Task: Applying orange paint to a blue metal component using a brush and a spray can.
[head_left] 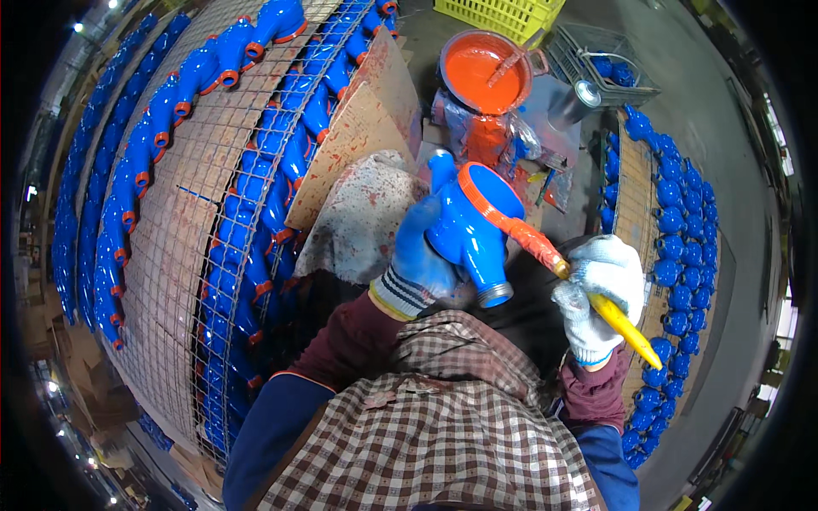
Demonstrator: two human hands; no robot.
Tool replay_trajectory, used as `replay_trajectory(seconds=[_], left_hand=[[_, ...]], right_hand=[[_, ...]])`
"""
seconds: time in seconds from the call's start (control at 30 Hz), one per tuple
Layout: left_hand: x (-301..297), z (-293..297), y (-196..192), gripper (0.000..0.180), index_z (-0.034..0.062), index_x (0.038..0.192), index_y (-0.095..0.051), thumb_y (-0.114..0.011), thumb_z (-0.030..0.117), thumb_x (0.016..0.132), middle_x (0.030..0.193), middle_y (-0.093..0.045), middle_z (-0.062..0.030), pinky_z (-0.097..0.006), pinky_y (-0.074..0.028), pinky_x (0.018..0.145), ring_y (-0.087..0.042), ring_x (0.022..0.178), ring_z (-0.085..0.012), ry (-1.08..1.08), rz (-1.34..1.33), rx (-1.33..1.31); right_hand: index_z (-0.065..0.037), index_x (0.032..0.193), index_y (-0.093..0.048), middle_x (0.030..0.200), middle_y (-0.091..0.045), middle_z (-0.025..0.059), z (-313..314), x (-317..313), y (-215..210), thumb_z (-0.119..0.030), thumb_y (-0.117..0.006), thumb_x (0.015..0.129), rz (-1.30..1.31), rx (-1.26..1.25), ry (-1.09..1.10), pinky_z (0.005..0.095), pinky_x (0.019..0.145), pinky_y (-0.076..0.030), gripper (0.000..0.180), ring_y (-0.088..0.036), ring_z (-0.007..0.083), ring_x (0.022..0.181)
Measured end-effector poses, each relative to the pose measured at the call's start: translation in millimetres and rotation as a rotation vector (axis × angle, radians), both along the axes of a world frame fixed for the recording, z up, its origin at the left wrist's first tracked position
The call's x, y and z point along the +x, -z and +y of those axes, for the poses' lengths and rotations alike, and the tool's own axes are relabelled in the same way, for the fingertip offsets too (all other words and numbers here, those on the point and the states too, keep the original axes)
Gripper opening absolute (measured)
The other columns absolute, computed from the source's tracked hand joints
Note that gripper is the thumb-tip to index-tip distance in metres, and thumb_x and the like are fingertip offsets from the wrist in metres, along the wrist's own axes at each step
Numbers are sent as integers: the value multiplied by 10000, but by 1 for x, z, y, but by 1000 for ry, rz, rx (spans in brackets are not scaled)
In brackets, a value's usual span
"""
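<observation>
My left hand (419,255), in a blue-stained knit glove, grips a glossy blue water meter body (464,234) in front of my lap. The wide round opening of this casting faces up and to the right, with an orange-red band around its rim; two pipe ends stick out, the lower one threaded bare metal. In a white glove, my right hand (601,285) is closed around a paintbrush (626,330) with a yellow handle. The brush's orange-coated tip touches the rim's right side. Just beyond stands a pot of orange-red paint (446,75) with a paint-covered stick in it.
Left, wire mesh racks (183,213) and boards carry rows of blue castings with orange rims. A board (637,183) on the right holds more blue castings. Beyond are a metal can (575,104), a grey crate (643,88) and a yellow crate (503,15). Stained cardboard (362,128) leans nearby.
</observation>
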State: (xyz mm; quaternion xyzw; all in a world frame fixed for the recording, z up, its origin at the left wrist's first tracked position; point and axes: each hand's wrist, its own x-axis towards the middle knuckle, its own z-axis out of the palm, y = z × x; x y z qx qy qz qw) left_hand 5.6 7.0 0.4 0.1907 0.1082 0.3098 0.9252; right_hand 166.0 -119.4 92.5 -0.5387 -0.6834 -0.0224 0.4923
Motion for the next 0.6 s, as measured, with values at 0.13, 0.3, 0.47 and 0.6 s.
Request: replay_trajectory(seconds=[0.13,0.3,0.47,0.6], left_hand=[[-6,-3,-1,945,11,1346,-367,-569,723,757,1137,-571,-220,-407,-586,678,-650,891,-328,249,-210,-219],[-8,-4,9,1008,-29,1382,-313,-501,761,786,1147,-528,-318,-350,-610,567,-658,845,-351,592,-513,-689],[2,-11,16,918,-24,1420,-281,-562,630,840,1214,-501,-301,-365,-611,590,-645,861,-356,724,-728,-787],[-8,-6,15,840,-26,1390,-356,-573,586,857,1234,-511,-289,-346,-588,617,-636,910,-375,530,-489,-819]], right_hand=[[-84,886,-597,852,-619,101,2,7,11,-67,-780,679,311,-1,-14,358,701,-464,277,-591,248,770],[-73,909,-547,899,-577,116,13,21,28,-110,-719,765,577,-19,-38,342,708,-482,228,-571,214,800],[-58,1002,-526,1012,-571,96,27,33,46,-145,-640,853,962,-148,-68,302,811,-439,207,-545,168,870],[-56,1048,-538,1048,-582,96,29,32,46,-159,-631,885,1212,-181,-23,282,839,-434,214,-549,159,924]])
